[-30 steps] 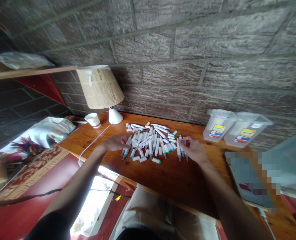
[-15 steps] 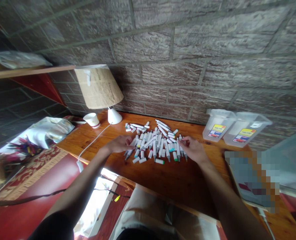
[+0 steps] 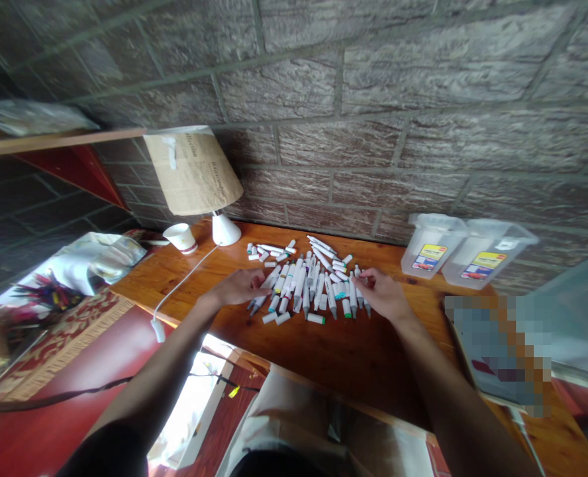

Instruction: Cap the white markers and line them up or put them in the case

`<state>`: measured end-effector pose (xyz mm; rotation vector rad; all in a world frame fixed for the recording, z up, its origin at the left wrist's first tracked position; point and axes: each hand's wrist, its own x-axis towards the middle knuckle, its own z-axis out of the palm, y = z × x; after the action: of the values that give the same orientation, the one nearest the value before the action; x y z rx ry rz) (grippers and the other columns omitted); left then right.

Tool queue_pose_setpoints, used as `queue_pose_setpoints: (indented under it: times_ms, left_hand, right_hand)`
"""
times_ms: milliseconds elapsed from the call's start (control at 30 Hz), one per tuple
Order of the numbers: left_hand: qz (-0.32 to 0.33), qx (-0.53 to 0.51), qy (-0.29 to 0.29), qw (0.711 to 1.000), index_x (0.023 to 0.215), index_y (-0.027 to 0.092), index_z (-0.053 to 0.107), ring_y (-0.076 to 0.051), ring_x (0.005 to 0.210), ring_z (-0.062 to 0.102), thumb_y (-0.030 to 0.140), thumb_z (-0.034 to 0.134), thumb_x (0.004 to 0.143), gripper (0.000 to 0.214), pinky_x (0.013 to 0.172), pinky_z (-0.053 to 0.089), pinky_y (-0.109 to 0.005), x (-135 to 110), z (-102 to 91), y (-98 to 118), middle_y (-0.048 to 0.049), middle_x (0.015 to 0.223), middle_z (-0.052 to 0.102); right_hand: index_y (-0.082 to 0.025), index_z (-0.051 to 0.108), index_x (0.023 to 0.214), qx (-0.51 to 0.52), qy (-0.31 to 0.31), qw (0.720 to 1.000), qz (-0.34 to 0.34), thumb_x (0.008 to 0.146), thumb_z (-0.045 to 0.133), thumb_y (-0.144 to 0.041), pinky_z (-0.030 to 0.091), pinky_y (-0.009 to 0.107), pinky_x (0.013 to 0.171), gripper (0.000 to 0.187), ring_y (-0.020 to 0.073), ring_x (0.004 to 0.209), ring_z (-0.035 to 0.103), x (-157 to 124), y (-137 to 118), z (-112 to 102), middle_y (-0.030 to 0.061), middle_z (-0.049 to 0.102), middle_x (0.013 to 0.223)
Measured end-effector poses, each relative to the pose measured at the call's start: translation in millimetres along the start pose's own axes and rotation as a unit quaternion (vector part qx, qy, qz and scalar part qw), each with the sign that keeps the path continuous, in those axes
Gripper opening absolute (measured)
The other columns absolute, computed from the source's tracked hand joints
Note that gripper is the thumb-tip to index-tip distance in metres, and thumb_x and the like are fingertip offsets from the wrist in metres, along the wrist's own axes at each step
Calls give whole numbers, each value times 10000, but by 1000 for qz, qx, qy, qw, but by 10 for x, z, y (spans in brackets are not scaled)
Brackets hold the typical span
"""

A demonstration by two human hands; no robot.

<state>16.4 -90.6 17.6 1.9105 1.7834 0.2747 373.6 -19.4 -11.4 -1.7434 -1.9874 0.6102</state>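
Messy heap of white markers [image 3: 298,281] on the wooden table [image 3: 294,351], closer to the person than the lamp [image 3: 195,175] and off to its right. Left hand [image 3: 242,286]'s curled at the heap's end nearer the lamp, right hand [image 3: 381,291] at the farther end; can't tell if either's gripping any. Paper cup [image 3: 179,238]'s just left of the lamp.
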Motion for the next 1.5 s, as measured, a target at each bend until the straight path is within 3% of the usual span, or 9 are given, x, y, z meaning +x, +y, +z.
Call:
queue_pose_setpoints:
  times_ms: [533,967,1500]
  left_hand:
    - [16,-23,3,1000,874,197,600,-170,737,611,704,625,796,514,664,433,-268,22,79,78,-4,789,667]
    - [47,-35,-3,998,866,196,560,-157,716,574,694,630,795,507,652,417,-266,138,180,100,1,783,644]
    - [65,-20,-1,998,854,198,570,-169,711,566,680,614,817,485,626,393,-282,225,281,393,-12,786,634]
  right_hand:
    - [-242,701,990,3,22,1000,-19,903,614,-472,489,288,722,261,199,789,717,16,45,31,24,767,858]
    - [-218,691,994,0,15,1000,8,900,645,-423,493,297,782,229,219,887,730,19,-6,-72,50,770,901]
    - [-221,655,970,-10,30,999,38,840,698,-451,486,300,733,268,229,811,727,71,165,-226,33,751,795]
